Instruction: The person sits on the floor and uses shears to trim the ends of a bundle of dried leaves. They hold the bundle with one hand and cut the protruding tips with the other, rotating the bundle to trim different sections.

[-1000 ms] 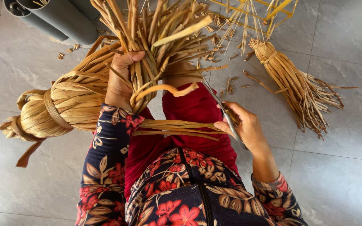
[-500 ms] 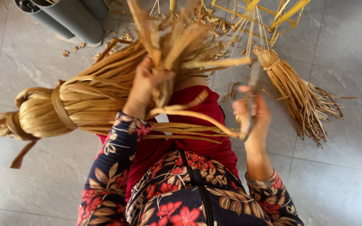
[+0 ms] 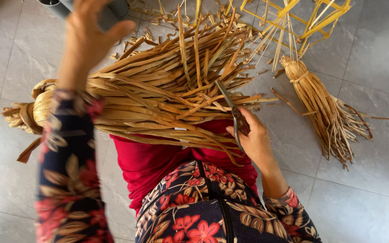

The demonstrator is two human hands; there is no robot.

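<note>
A large bundle of dried straw strips lies across the person's lap in the middle of the frame, its tied end at the left and its loose ends fanning toward the upper right. The right hand, right of centre, is closed around a pair of scissors whose blades point up into the strips. The left hand is raised at the upper left, blurred, fingers spread and holding nothing. A smaller tied bundle lies on the grey tiled floor at the right, below a yellow stick frame.
</note>
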